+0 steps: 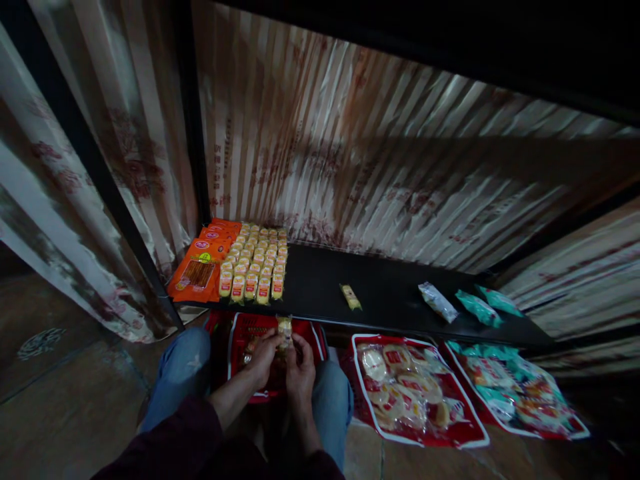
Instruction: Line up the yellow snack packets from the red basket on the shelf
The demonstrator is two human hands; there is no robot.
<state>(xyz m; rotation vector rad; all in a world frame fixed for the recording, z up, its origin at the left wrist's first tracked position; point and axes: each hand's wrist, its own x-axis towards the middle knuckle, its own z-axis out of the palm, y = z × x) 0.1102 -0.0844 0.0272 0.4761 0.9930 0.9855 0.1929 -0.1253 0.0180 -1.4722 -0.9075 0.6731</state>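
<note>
My left hand [265, 357] and my right hand [301, 363] are closed on one small yellow packet [285, 327], held upright over a red basket [313, 333] between my knees. Several similar yellow packets [253, 260] stand in close rows on the left part of the black shelf [315, 273], beside overlapping orange packs [203, 263]. A single yellow packet [351, 297] lies apart on the shelf, right of the rows. What lies in the basket is partly hidden by my hands.
Farther right on the shelf lie a silvery packet [438, 302] and two teal packets [479, 309]. Below the shelf edge are a red basket [373, 417] of round packaged items and another basket [583, 430] with teal packs. Dark posts and a patterned curtain [320, 153] surround the shelf.
</note>
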